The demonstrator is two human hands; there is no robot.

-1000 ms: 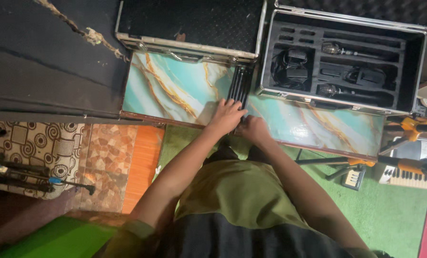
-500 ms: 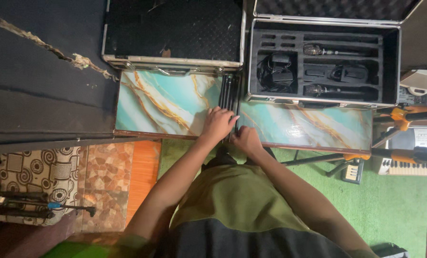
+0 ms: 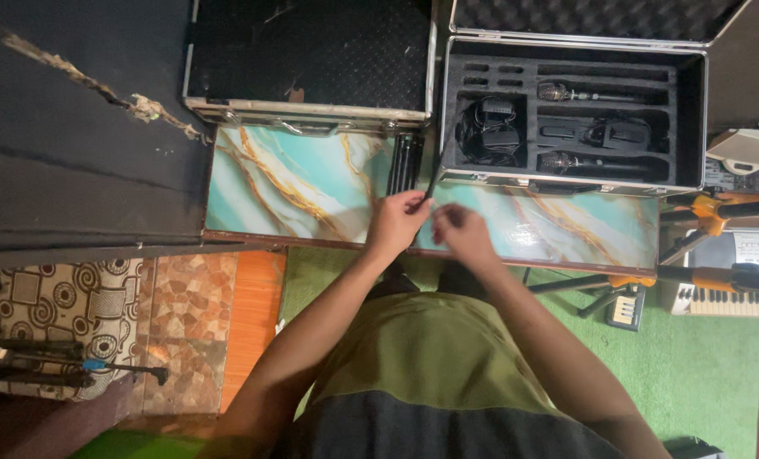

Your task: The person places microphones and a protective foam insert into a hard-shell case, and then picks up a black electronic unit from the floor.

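I stand over a narrow table [image 3: 294, 191] with a glossy teal marble top veined in gold and white, its near edge trimmed in brown. Below it lie green carpet [image 3: 702, 374] to my right and patterned orange-brown tiles [image 3: 184, 314] to my left. Two metal-edged cases sit at the table's far edge: a closed black one [image 3: 311, 59] on the left, and an open case [image 3: 575, 119] on the right, lined with black foam that cradles two microphones [image 3: 596, 166]. A dark slanted panel [image 3: 73, 153] crowds the table's left end; a keyboard [image 3: 727, 297] and orange stand [image 3: 719, 212] crowd the right.

My left hand [image 3: 396, 223] pinches a thin black rod [image 3: 432, 178] between thumb and fingers, its tip rising toward the open case's front edge. More black rods [image 3: 403, 166] lie in the gap between the cases. My right hand [image 3: 460, 234] hovers just beside, fingers loosely curled, holding nothing that I can make out. Bare tabletop stretches left of my hands.
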